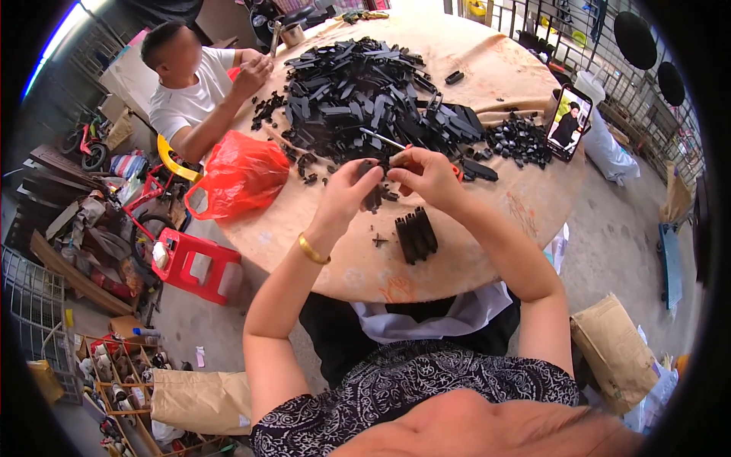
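My left hand (352, 190), with a gold-coloured bangle on its wrist, is closed on a long black plastic piece (371, 199) near the front of the round table. Close by on its right, my right hand (428, 179) has its fingers pinched together at the same spot; what they grip is too small to make out. A thin metal rod (383, 139) shows just beyond my fingers, and a bit of orange (458, 172) shows beside my right hand. I cannot tell whether I hold that tool. Several black strips (416, 236) stand in a row nearer me.
A large heap of black plastic parts (350, 91) covers the table's middle, with smaller black pieces (518, 139) at right. A red plastic bag (242, 177) lies left. A phone (569, 123) stands upright at right. A person (196, 91) sits at the far left, near a red stool (196, 263).
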A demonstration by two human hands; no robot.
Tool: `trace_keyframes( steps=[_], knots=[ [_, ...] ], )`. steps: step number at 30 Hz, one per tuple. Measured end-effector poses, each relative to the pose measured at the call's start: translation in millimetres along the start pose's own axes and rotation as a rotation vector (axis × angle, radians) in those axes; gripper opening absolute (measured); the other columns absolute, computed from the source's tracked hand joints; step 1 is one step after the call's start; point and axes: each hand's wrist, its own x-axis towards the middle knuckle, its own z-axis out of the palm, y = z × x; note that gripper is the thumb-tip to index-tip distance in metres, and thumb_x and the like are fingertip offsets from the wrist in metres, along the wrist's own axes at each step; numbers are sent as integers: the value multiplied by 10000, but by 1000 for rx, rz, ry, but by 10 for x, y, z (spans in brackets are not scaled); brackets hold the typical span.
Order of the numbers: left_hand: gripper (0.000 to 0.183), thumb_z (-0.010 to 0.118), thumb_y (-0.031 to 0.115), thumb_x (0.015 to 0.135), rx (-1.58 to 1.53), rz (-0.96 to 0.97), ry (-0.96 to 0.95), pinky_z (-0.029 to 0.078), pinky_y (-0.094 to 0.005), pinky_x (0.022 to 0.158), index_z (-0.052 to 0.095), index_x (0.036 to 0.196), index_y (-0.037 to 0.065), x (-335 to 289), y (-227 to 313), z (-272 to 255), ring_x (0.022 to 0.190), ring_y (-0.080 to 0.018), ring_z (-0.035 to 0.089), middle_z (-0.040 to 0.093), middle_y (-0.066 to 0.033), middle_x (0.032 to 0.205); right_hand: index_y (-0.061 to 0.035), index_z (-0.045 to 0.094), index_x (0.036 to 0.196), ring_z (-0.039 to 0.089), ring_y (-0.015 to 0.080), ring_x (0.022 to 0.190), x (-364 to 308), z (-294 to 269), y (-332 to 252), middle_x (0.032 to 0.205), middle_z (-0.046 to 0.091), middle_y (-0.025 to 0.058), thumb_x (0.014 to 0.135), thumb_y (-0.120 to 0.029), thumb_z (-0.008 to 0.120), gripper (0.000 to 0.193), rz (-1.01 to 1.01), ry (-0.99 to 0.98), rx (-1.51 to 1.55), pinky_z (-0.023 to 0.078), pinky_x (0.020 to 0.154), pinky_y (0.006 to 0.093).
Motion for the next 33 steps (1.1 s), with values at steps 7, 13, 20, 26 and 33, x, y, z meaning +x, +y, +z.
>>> trace_keyframes(
  steps=[7,13,20,26,33],
  knots=[
    [160,549,208,842,-1,-23,-126,329,-185,437,556,805,53,348,-177,22,504,-32,452,539,35,651,31,613,895,545,59,549,-12,-75,-25,674,597,26,818,-57,561,128,-50,-26,-48,445,497,194],
    [121,525,169,858,-192,-56,-222,353,-145,423,561,866,54,355,-190,-60,534,-14,467,557,21,665,30,608,890,526,56,516,3,-88,-55,650,582,16,834,-86,566,136,-57,-13,16,434,472,194],
    [117,544,163,848,-471,-119,-178,384,-160,466,549,825,49,301,-202,-36,552,-47,510,559,8,660,33,599,909,541,49,582,-20,-4,-98,736,588,14,829,-74,581,135,-661,162,-662,457,531,201],
    [144,531,174,848,-227,25,-211,375,-175,393,551,795,42,285,-149,-117,459,-63,491,561,-12,647,-12,601,860,560,209,573,-55,29,-108,688,572,100,764,-38,624,102,-58,134,82,443,500,272],
    [165,523,178,831,-327,-224,-331,331,-178,369,553,740,44,254,-101,-146,418,-63,438,539,-25,605,-19,595,820,562,212,606,-74,50,-144,717,591,91,744,-71,653,109,-11,73,-23,442,532,292]
  ],
)
